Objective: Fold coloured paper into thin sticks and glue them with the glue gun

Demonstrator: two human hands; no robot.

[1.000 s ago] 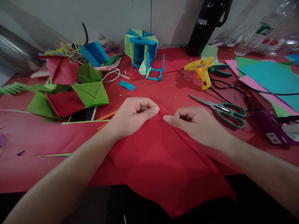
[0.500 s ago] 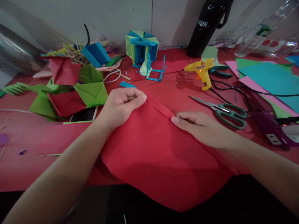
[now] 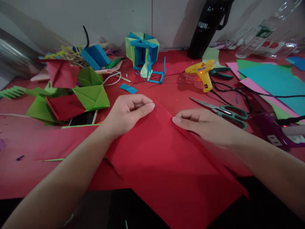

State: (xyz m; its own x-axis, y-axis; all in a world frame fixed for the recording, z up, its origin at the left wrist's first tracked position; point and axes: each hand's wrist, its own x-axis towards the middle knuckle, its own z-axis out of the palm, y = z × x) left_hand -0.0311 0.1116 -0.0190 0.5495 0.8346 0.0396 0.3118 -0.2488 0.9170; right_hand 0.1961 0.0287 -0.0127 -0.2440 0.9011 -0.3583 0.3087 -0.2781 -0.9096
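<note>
Left of the scissors (image 3: 215,108), left hand (image 3: 130,113) and right hand (image 3: 202,124) pinch the sheet (image 3: 157,152) by its edge, seemingly folding. Next calls for even creasing.

Dim light, soft shadows on the wall (image 3: 111,22), glints on a clear bottle (image 3: 252,39), stretched edges.

My red sheet (image 3: 162,165) runs out of view at the bottom.
Its near end is cut off there, and most fingertips of my left hand (image 3: 127,113) and right hand (image 3: 205,125) are hidden. My left forearm (image 3: 71,171) covers part of the pink paper (image 3: 64,140). The black tumbler (image 3: 205,28) loses its top, the silver cylinder (image 3: 16,52) runs off at left, the purple power strip (image 3: 264,128) at right, and green folded paper (image 3: 92,97) hides part of a dark flat object (image 3: 83,118).
</note>
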